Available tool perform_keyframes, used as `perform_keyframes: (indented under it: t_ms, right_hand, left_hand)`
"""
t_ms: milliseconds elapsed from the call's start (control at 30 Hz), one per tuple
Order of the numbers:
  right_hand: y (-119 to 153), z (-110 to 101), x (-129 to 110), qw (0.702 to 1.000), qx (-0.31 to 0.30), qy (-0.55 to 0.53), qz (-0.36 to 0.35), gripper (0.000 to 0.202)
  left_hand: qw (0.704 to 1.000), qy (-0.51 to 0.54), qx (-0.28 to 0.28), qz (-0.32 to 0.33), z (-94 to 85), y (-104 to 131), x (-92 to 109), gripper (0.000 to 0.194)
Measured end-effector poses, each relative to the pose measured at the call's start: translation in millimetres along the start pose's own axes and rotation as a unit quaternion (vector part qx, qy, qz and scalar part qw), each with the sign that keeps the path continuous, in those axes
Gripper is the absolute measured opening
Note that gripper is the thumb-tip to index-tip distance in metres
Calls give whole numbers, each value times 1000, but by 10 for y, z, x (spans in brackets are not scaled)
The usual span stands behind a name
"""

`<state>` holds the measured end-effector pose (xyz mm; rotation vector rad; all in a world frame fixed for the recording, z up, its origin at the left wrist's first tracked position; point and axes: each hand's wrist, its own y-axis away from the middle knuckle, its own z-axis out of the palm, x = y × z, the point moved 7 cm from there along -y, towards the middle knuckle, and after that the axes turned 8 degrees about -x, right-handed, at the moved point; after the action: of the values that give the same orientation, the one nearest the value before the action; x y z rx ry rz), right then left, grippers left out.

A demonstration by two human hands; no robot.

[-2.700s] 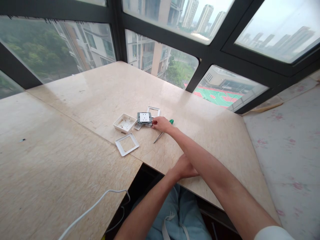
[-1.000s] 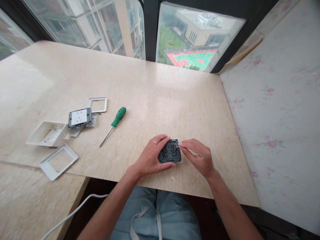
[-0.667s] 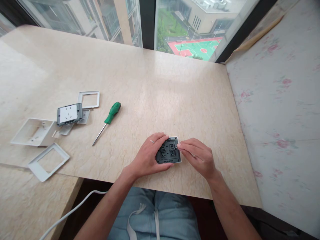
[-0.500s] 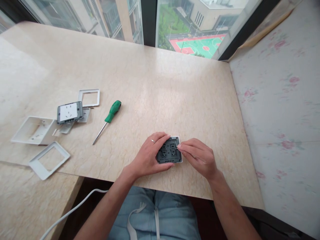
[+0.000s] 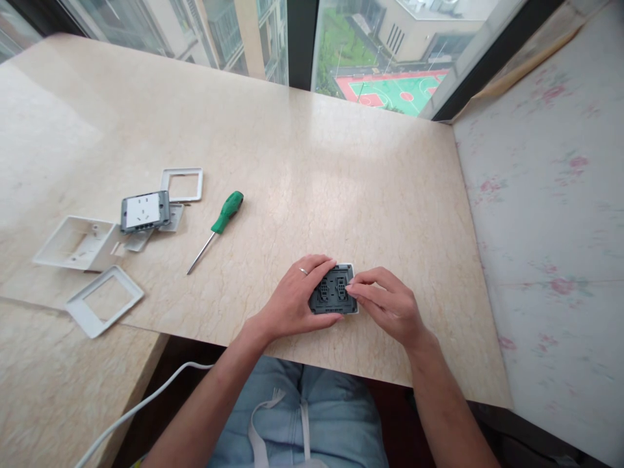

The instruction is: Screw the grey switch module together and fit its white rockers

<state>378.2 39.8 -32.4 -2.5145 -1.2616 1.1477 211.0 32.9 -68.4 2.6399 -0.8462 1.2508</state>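
Observation:
A dark grey switch module with a white rim lies on the stone counter with its back up. My left hand grips it from the left, fingers along the far edge and thumb along the near edge. At its right side my right hand has thumb and fingertips pinched together over the module's right part. Whatever sits between those fingertips, if anything, is too small to make out.
A green-handled screwdriver lies left of centre. Further left are a socket module, a white box and two white frames. A white cable hangs below the counter edge. Windows stand behind, a wall at right.
The whole view has shifted slightly, so the counter items appear a little further right and up. Both hands keep nearly the same pose at the module.

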Motion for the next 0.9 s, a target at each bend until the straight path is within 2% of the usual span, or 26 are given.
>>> perform_keyframes:
  t_ms: [233, 567, 900]
  right_hand:
    - [14, 16, 59, 999, -5, -32, 23, 34]
    - [8, 28, 131, 995, 20, -61, 81, 20]
    - [-14, 43, 127, 993, 11, -74, 93, 13]
  left_hand:
    - [1000, 12, 6, 6, -6, -5, 6, 81]
    - [999, 33, -5, -6, -8, -15, -5, 82]
    - [1000, 26, 6, 2, -21, -18, 12, 82]
